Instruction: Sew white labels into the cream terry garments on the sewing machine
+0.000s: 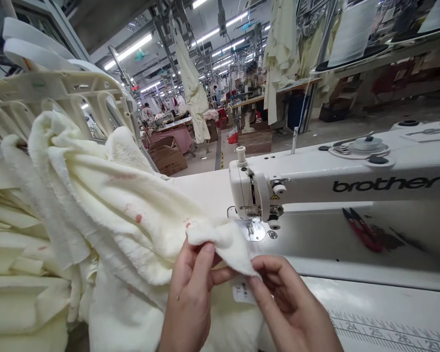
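Observation:
A pale cream, plush fabric piece (pixel 146 195) with small pinkish-red prints spreads from the left over the front of the sewing table. My left hand (pixel 194 288) pinches its folded edge between thumb and fingers. At the corner of the same edge, my right hand (pixel 282 288) grips the fabric with thumb and forefinger. Just below the held edge, between the hands, shows a small white label (pixel 244 289) with dark print, partly covered. Right behind the hands stands the sewing machine's needle head (pixel 251 195); the fabric lies in front of its needle plate (pixel 255 231).
Red-handled scissors (pixel 364 232) lie under the machine arm (pixel 352 178). A ruler scale (pixel 388 335) runs along the table's front right. At left, a cream plastic rack (pixel 55 90) has fabric draped against it, with folded cream pieces (pixel 18 259) below. Thread cones (pixel 354 36) stand upper right.

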Tool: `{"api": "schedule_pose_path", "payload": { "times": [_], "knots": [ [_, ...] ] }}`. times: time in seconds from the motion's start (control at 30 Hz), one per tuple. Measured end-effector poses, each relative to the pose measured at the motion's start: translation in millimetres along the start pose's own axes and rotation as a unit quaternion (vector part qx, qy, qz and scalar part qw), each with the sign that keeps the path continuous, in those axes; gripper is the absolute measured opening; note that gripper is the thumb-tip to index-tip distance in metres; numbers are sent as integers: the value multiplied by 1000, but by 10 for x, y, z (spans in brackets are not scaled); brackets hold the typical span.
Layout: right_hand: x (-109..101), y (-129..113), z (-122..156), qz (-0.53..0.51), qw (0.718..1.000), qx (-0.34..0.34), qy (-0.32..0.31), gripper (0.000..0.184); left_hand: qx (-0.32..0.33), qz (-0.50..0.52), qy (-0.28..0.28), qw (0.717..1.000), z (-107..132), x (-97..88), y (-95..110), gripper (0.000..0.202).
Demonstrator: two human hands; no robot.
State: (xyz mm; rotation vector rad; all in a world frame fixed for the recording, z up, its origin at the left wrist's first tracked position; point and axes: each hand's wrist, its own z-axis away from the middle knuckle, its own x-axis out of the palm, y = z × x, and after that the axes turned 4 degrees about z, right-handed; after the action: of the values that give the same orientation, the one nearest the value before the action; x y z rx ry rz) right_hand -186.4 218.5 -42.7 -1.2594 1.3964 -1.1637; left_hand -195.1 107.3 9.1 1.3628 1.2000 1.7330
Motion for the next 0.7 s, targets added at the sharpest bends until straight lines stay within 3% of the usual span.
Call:
{"api": "schedule_pose_path", "payload": {
  "times": [0.1,0.2,0.43,0.7],
  "knots": [
    [-67,-93,-83,-196,963,146,-115,32,31,-81,-21,996,-42,-22,48,29],
    [-86,-153,-98,-273,929,212,-132,33,83,-192,-23,978,-86,-14,98,16],
    [-56,-194,-58,-274,925,215,-151,36,123,-261,-44,957,-179,-2,113,12],
    [-47,-157,-72,-192,950,178,-171,34,131,-275,-38,952,-181,22,118,13]
  ]
}}
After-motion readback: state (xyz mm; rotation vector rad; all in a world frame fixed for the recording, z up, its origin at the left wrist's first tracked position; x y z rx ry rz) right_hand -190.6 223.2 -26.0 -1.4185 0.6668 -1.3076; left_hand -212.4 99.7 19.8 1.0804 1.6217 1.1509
